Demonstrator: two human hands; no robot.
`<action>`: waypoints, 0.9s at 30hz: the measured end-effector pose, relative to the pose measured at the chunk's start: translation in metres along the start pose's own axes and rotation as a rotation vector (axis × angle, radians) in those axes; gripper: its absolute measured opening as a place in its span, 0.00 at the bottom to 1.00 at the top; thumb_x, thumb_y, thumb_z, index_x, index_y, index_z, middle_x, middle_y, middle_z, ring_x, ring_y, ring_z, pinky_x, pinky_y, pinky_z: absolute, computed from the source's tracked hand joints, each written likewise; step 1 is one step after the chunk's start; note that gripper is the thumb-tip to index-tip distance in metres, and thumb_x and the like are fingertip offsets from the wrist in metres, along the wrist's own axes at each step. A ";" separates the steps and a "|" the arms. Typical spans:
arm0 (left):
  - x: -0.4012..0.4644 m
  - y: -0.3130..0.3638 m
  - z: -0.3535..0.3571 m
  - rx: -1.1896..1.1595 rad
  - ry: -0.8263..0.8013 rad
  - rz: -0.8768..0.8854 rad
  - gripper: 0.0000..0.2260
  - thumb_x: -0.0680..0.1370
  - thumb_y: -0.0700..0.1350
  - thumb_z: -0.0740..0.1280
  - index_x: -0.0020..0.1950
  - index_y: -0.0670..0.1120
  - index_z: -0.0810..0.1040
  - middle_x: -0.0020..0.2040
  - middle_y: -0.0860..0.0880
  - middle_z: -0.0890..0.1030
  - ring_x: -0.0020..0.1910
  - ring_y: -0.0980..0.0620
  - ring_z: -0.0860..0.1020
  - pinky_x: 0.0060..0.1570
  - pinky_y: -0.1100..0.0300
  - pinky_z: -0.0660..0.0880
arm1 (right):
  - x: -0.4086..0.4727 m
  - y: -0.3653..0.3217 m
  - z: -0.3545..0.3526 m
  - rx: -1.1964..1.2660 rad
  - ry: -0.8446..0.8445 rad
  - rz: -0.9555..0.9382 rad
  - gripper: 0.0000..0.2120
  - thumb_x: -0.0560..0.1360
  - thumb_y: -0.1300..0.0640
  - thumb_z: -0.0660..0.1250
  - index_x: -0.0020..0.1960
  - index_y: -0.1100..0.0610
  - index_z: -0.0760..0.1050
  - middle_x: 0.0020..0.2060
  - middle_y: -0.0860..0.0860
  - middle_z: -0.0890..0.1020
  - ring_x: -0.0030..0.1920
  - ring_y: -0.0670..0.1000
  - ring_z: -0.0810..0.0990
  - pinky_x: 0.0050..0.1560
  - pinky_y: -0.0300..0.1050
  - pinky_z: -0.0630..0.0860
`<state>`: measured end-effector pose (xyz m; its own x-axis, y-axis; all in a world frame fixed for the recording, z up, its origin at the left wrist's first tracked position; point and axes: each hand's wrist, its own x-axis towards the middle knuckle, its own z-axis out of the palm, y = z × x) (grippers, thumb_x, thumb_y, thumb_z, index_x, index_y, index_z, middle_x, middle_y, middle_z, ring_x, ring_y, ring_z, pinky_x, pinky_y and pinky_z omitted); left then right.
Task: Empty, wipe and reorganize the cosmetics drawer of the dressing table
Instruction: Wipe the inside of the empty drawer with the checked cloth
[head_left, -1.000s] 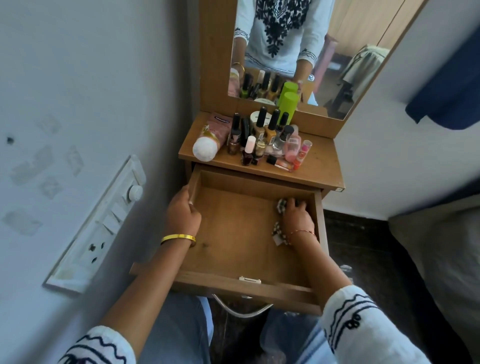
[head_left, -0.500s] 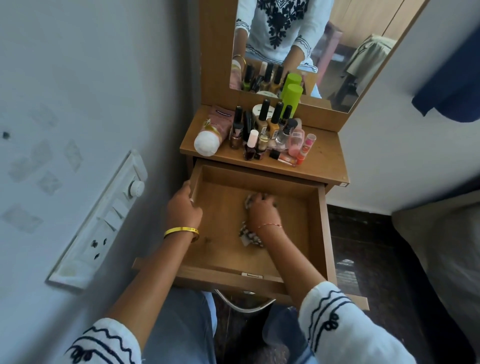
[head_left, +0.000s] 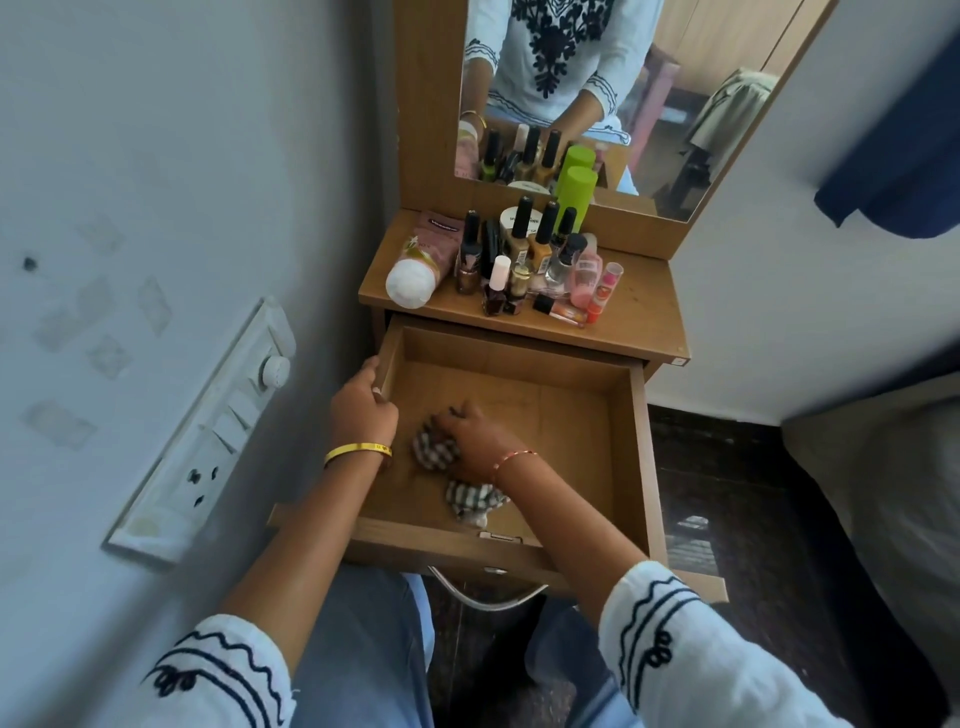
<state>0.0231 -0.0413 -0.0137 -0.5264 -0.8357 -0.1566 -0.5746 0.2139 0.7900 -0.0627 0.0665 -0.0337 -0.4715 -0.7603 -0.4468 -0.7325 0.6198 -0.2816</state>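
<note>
narrow corner with a pale wall on the left, carrying a white switch panel well to the left of the drawer. the drawer is the landmark: it stands pulled out from the dressing table, and nothing but the cloth lies in it. the left hand grips the drawer's left wall, fingers curled over the rim, thumb outside. just inside that wall, on the left half of the drawer floor, the right hand presses down on a checked cloth, fingers bent over the bunched part; a loose tail of the same cloth trails toward the drawer front, under the wrist. judgement: wiping is in hand, emptying done. the unwiped run appears to lie to the right of the cloth, toward the drawer's right wall and back corner, so the next stroke should go rightward and away from the body; the right hand is the nearer. above the drawer, the cosmetics stand crowded on the table top, with a green bottle behind them against the mirror. reorganizing is not yet begun.
</note>
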 end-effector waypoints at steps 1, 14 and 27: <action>-0.001 0.000 0.000 0.008 -0.001 0.003 0.23 0.78 0.33 0.53 0.72 0.48 0.64 0.67 0.40 0.73 0.60 0.37 0.74 0.59 0.49 0.73 | -0.001 0.010 -0.004 0.004 0.029 0.054 0.31 0.73 0.61 0.67 0.73 0.50 0.59 0.69 0.59 0.61 0.61 0.63 0.74 0.61 0.52 0.74; 0.002 -0.004 0.002 0.027 -0.002 0.025 0.23 0.78 0.33 0.55 0.73 0.48 0.63 0.68 0.42 0.71 0.65 0.39 0.71 0.64 0.49 0.70 | -0.037 0.071 -0.001 -0.032 -0.037 0.639 0.27 0.78 0.61 0.58 0.74 0.57 0.52 0.72 0.62 0.58 0.68 0.63 0.67 0.62 0.57 0.70; 0.017 -0.011 0.000 -0.192 -0.082 -0.081 0.19 0.79 0.36 0.58 0.70 0.43 0.67 0.70 0.45 0.70 0.69 0.44 0.68 0.67 0.56 0.64 | -0.014 -0.002 0.002 0.086 -0.009 0.364 0.21 0.79 0.61 0.57 0.71 0.62 0.61 0.66 0.63 0.67 0.65 0.61 0.71 0.63 0.51 0.71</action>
<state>0.0205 -0.0579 -0.0244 -0.5372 -0.8007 -0.2653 -0.4911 0.0411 0.8702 -0.0531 0.0764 -0.0289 -0.6888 -0.4859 -0.5380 -0.4736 0.8635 -0.1735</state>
